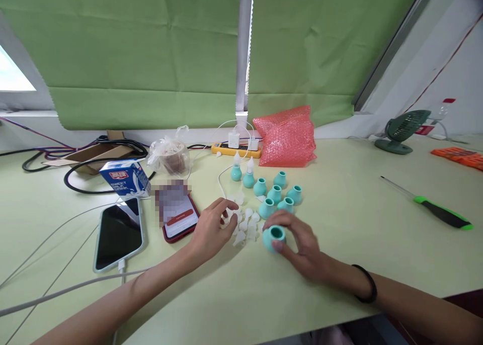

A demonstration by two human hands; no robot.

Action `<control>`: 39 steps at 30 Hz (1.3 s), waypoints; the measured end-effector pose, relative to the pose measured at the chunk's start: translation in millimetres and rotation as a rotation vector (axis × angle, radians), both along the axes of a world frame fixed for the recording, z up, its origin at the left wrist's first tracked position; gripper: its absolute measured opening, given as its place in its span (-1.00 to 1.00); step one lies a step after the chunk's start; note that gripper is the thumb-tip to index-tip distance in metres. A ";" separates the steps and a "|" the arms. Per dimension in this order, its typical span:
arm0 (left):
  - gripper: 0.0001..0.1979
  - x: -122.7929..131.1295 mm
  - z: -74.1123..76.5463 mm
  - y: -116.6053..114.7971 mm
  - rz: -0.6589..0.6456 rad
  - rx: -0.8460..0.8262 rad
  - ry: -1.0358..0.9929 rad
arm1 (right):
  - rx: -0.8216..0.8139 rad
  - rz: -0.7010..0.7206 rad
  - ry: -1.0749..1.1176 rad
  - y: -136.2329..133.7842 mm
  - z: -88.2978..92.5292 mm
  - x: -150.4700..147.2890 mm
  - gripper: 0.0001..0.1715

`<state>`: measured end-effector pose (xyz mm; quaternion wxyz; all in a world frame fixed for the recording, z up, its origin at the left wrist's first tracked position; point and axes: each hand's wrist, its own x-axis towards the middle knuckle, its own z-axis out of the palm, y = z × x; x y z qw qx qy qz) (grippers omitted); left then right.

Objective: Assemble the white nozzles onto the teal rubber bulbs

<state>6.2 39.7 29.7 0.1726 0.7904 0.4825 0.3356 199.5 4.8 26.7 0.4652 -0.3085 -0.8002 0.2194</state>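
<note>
— Teal bulb (pixel 272 237): where is it found, measured from the red-cased phone (pixel 180 218)?

— Well to the right of that phone, down at the pale green table (pixel 370 194), its open mouth turned toward the camera. But the row may be taken from the left. Just left of the phone a second phone (pixel 118 233) with a dark screen is laid flat, a cable (pixel 121 266) plugged into its near end; behind the phone, a little left, a blue milk carton (pixel 124 178) is stood.

— And the hands?

— The left hand (pixel 211 229) is seen just right of the phone, its fingers curled down onto a heap of small white tips (pixel 245 227); whether one is pinched cannot be told. Farther right of the phone the bulb is clamped by the right hand (pixel 302 247) (a black band (pixel 368 283) is worn at that wrist), thumb and fingers closed around its body.

— What else is laid out?

— Behind and to the right of the phone, more teal bulbs (pixel 277 194) are grouped, two of them fitted with white tips. Farther back from the phone a pink bubble-wrap bag (pixel 287 135) is set, and far to the phone's right a green-handled screwdriver (pixel 430 207) is laid.
</note>
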 end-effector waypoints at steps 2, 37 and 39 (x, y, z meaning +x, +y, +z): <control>-0.86 0.5 -0.4 -2.2 -0.005 0.027 0.046 | 0.121 -0.120 0.163 11.5 12.0 8.5 -0.87; -0.89 17.5 -19.3 -42.2 -0.578 0.248 0.477 | -0.174 -0.424 -0.646 142.4 47.1 4.6 -0.35; -0.88 17.0 -20.5 -42.2 -0.577 0.275 0.472 | -0.158 -0.411 -0.673 151.1 43.4 -6.2 -0.54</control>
